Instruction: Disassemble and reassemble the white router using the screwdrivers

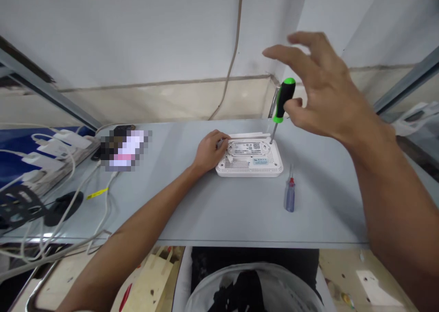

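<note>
A white router (236, 165) lies on the grey table with its vented, labelled underside up. My left hand (211, 151) grips its left edge, fingers curled over the side. A screwdriver (285, 97) with a black and green handle stands nearly upright, its tip at the router's back right corner. Around that handle my right hand (325, 88) is spread, fingers raised and apart. The thumb is at the handle's side; whether it touches cannot be made out. A smaller screwdriver (290, 197) with a clear purple handle lies right of the router.
On the left, a power strip (65, 158) carries several white chargers with tangled cables. A phone (125, 152), partly pixelated, lies beside them. A yellow cable tag (97, 193) is nearer the front. A wall with a hanging cable (233, 51) stands behind the table (192, 216).
</note>
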Demonstrator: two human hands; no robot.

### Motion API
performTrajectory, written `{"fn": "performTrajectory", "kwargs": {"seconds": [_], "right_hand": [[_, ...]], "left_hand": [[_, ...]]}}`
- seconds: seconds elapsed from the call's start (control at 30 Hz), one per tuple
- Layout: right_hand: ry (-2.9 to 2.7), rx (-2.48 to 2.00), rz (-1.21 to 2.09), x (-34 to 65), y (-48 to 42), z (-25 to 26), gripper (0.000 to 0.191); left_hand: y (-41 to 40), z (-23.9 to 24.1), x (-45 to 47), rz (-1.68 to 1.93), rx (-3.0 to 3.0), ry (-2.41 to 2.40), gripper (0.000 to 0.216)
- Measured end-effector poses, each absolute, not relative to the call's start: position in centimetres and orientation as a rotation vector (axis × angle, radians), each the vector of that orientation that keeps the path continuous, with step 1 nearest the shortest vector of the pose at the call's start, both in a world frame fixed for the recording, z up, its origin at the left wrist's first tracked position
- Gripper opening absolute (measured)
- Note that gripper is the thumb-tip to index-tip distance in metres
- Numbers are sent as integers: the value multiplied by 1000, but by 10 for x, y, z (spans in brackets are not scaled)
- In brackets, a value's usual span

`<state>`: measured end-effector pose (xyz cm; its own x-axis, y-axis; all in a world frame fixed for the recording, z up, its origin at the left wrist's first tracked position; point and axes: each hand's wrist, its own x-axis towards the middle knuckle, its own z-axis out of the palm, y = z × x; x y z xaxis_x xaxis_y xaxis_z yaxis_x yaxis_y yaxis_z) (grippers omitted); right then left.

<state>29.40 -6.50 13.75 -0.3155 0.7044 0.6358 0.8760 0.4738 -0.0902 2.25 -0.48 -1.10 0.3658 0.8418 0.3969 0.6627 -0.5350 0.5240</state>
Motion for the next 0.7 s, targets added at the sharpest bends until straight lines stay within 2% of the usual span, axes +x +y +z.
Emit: {"fn": "performTrajectory", "kwargs": {"seconds": [0.1, 0.27, 0.4, 0.6, 0.7], "right_hand": [[-2053, -1284, -448, 293, -74, 142, 85], [-1962, -1413, -601, 286, -68, 136, 62], [-1937, -1426, -485, 285, -56, 127, 45], [-1820, -1282, -500, 288, -66, 140, 44], [-1749, -1316, -574, 285, -68, 140, 28]], "left_hand": [[-6, -11, 23, 922, 2353, 1333, 22], [-6, -12, 23, 921, 2341, 1344, 21], [-6, -11, 22, 906, 2347, 1345, 21], [-7, -11, 18, 901, 2373, 1348, 21], [-7, -11, 18, 896, 2383, 1346, 22]]}}
